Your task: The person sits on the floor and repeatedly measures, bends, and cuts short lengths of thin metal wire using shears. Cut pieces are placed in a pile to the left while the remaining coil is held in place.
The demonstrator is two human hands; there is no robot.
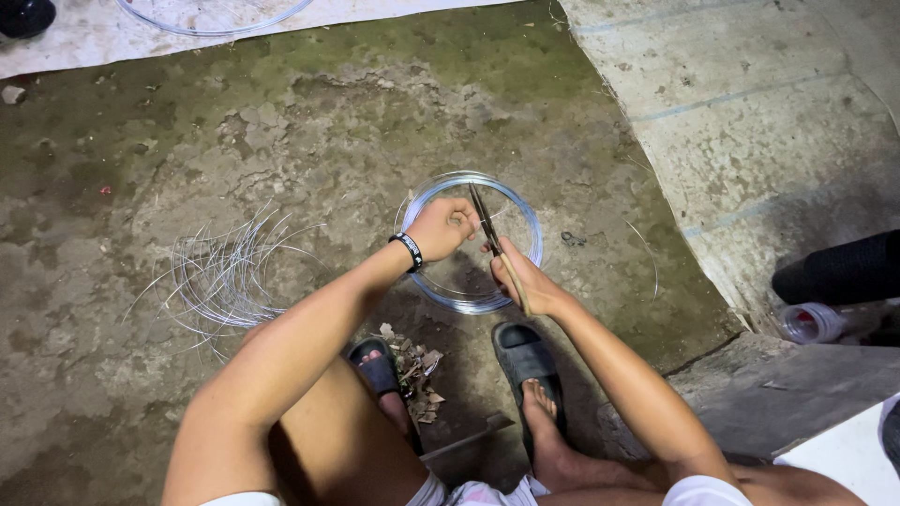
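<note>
Steel wire coil [525, 211] lies on the dirt ground [309, 141]; left hand [441, 228] pinches what seems its strand, right hand [521, 279] clenches cutters [489, 234]. Cut wires [225, 272] lie well left; concrete slab [750, 122] edges the right.

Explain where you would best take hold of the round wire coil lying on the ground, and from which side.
Grip the wire coil at its near-left rim, coming from above. It lies flat, and that arc is bare. The left hand and the right hand, holding the cutters, crowd the rest.
</note>
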